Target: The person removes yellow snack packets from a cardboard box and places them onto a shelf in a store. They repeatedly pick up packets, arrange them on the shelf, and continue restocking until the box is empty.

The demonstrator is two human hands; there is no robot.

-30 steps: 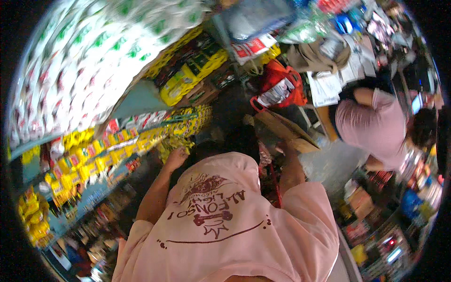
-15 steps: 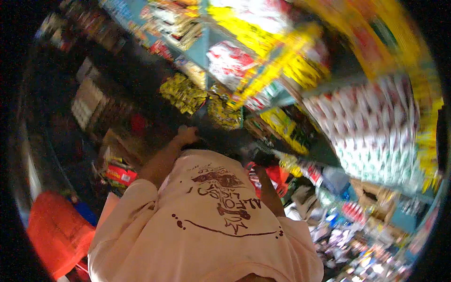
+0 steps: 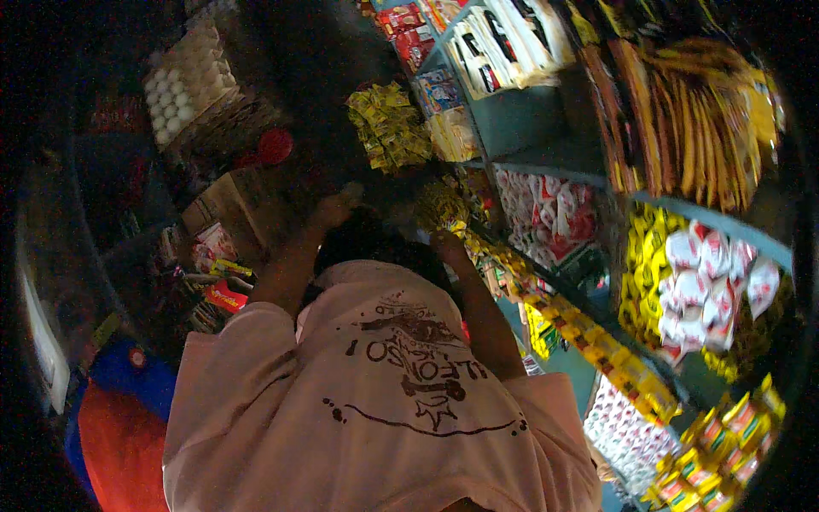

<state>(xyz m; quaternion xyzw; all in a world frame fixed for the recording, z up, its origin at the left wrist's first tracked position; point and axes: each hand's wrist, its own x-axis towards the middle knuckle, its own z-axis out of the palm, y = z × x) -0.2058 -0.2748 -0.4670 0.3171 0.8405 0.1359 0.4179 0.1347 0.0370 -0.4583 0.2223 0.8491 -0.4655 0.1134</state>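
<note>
My left hand reaches forward into a dark space past the shirt front. Its fingers are dim, and I cannot make out whether they hold anything. An open cardboard box is to its left. My right hand reaches forward beside the shelves, close to a hanging strip of small yellow packets. Whether it touches them I cannot tell, as its fingers are in shadow. Just ahead of both hands hangs a bunch of yellow sachets.
Stacked egg trays with white eggs stand at far left. Blue-grey shelves with packaged goods run along the right. Hanging yellow packets crowd the near right. A red cloth-like thing is at lower left.
My view has turned, so the shelves and egg trays have shifted in it. My right hand has come into view further forward, beside the yellow packets. My left hand stays stretched forward.
</note>
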